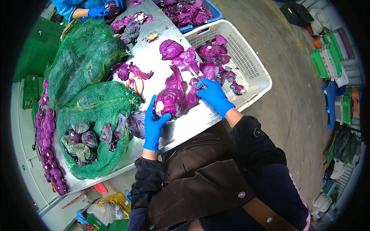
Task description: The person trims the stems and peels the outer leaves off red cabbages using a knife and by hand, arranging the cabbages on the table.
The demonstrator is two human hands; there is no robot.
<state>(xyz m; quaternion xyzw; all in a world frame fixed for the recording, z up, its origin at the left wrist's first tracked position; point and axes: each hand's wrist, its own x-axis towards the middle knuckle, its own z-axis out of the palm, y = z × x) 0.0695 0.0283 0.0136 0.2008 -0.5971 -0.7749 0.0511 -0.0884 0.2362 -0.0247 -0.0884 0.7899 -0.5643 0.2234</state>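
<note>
On the metal table (181, 129) lies a purple cabbage (169, 101) with loosened outer leaves. My left hand (154, 125), in a blue glove, rests against its left side with thumb and fingers apart. My right hand (214, 96), also gloved, is closed around a knife (201, 84), whose blade points up and left over the leaves. Loose leaves (188, 59) and another cabbage (170, 49) lie beyond. Just right of the table, a white crate (252, 73) holds purple leaves and pieces. Green mesh bags (83, 63) of cabbages fill the left side, one open toward me.
A co-worker's gloved hands (101, 10) hold a cabbage at the top left. A blue crate (217, 14) of leaves stands beyond the white one. Cabbages (46, 142) line the table's far left edge. A yellow basket (119, 201) stands below. Stacked crates (327, 61) are at right.
</note>
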